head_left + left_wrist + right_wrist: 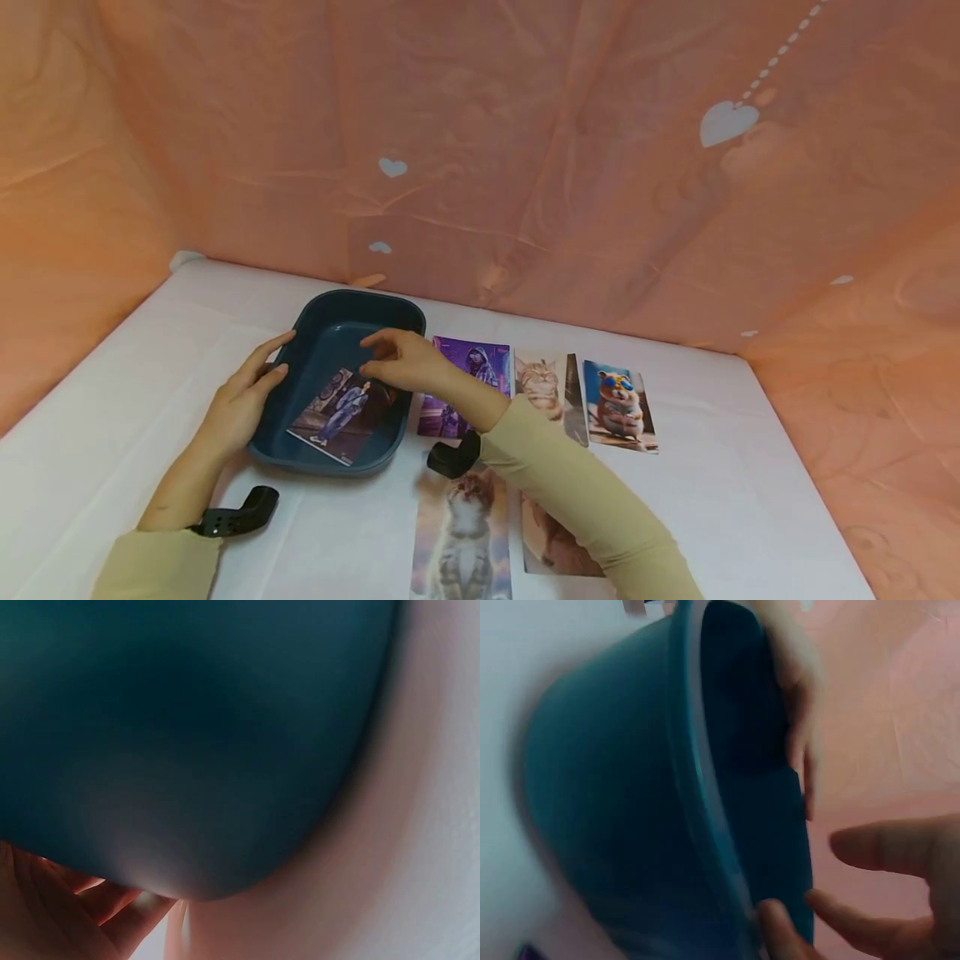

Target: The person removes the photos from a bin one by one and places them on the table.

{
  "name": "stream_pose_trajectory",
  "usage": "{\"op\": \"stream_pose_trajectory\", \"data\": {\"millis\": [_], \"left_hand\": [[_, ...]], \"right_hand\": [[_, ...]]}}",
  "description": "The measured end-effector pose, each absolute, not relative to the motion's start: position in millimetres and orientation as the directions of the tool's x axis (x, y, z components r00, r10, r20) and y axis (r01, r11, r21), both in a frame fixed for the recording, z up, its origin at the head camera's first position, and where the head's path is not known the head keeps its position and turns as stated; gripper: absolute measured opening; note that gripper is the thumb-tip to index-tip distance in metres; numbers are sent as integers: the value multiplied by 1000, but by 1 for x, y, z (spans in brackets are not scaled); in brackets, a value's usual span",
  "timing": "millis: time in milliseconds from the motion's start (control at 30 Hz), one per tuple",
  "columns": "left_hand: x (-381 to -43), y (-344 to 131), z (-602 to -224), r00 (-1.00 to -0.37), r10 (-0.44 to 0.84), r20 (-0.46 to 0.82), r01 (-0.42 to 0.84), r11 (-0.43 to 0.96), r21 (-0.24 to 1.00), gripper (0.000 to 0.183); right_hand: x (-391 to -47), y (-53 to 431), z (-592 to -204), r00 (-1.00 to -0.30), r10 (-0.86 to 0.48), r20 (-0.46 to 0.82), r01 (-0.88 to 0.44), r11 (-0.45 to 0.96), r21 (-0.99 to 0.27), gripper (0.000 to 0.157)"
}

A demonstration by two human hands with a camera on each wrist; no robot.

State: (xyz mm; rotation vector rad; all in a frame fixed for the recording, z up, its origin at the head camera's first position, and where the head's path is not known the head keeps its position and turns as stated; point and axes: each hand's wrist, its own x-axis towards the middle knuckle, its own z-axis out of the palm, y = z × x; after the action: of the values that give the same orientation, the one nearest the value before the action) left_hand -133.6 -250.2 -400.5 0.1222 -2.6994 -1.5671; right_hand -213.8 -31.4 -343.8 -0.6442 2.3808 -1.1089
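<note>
A dark blue-green plastic tub (341, 479) stands on the white table, tilted slightly in the head view. Inside it lies one picture card (341, 417) showing a figure in blue clothes. My left hand (240, 408) holds the tub's left side, thumb at the rim; several of its fingers (127, 915) show against the outer wall in the left wrist view. Over the tub's right part hovers my right hand (401, 358), fingers loosely bent and apart, nothing between them. In the right wrist view its fingertips (847, 844) appear beyond the near rim.
Right of the tub lie a purple card (468, 354), a sleeping-cat card (540, 383) overlapping another card, and a hamster card (618, 404). Nearer are a kitten card (465, 542) and a brown card (555, 550), partly covered by my right sleeve. Orange cloth (525, 167) encloses the table.
</note>
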Motion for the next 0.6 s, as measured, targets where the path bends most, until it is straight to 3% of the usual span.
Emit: {"op": "stream_pose_trajectory", "data": {"millis": [167,600], "left_hand": [[-134,-250,-401,-997,-77,-30,-64,489,870,51],[-134,-250,-400,-996,-84,-44,-79,486,870,51]], "right_hand": [[-215,-49,-347,-768,-575,-281,-264,685,-679,46],[-215,-68,-354,-760,-534,-371,-264,775,-575,53]]}}
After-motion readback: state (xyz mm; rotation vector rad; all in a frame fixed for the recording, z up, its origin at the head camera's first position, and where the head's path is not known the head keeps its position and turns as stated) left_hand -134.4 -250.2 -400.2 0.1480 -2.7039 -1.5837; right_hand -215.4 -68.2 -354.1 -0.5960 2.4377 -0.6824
